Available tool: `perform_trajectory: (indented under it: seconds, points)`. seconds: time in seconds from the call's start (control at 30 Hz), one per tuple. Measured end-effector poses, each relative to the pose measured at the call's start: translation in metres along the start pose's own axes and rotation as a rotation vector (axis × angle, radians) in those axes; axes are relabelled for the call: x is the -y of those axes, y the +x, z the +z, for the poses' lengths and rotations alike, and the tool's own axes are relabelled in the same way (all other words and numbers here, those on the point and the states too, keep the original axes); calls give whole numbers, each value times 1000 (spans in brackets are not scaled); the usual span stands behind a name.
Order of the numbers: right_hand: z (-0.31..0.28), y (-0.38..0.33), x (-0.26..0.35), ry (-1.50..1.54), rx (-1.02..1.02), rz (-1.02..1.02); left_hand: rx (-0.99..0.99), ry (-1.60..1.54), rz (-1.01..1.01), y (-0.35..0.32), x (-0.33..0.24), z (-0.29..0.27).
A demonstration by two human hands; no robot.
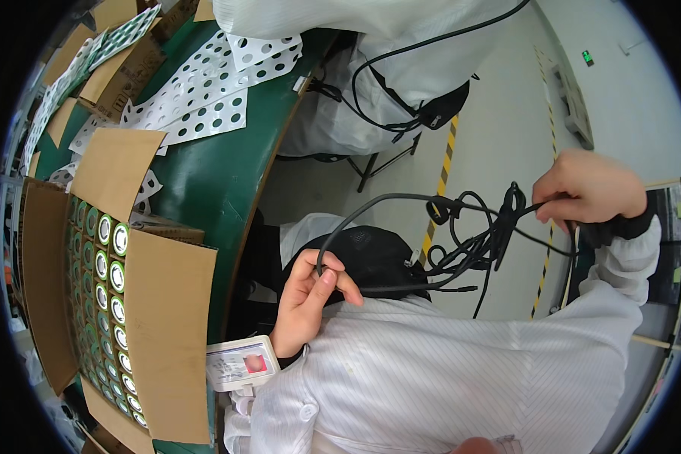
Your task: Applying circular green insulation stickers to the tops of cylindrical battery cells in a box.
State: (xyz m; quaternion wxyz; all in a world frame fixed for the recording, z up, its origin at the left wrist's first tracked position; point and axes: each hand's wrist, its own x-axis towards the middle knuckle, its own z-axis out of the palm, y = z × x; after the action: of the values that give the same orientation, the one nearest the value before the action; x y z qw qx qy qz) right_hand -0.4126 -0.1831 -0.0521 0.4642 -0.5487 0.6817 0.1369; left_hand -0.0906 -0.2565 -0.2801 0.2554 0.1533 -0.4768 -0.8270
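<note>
Two hands are seen in the head view, joined by a tangled black cable held above the lap. The left hand is curled, its fingers pinching one cable loop. The right hand is closed, gripping the knotted strands. An open cardboard box of ring-shaped parts is set on the green table.

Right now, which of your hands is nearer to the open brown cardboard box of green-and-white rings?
Left. The left hand holds the black cable just right of the cardboard box; the right hand grips the cable far off right.
</note>
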Motion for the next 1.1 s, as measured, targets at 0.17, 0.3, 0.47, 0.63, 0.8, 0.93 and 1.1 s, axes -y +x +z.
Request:
perform_trajectory:
  seconds: [0.17,0.3,0.47,0.63,0.8,0.93,1.1]
  points:
    - [-24,-12,26,-171,-99,-227,58,-38,40,1,-7,-3]
    - [-31,5,44,-272,-182,-457,80,-206,7,0,-15,-1]
    - [-32,36,77,-380,-307,-545,267,268,48,19,-6,13]
    - [-35,67,97,-511,-314,-673,338,413,-50,37,4,44]
    - [-47,63,93,-481,-278,-458,186,354,6,36,16,48]
    - [-49,47,73,-462,-86,-223,98,115,-78,33,23,42]
    - [-23,52,51,-519,167,-172,29,69,-144,35,29,40]
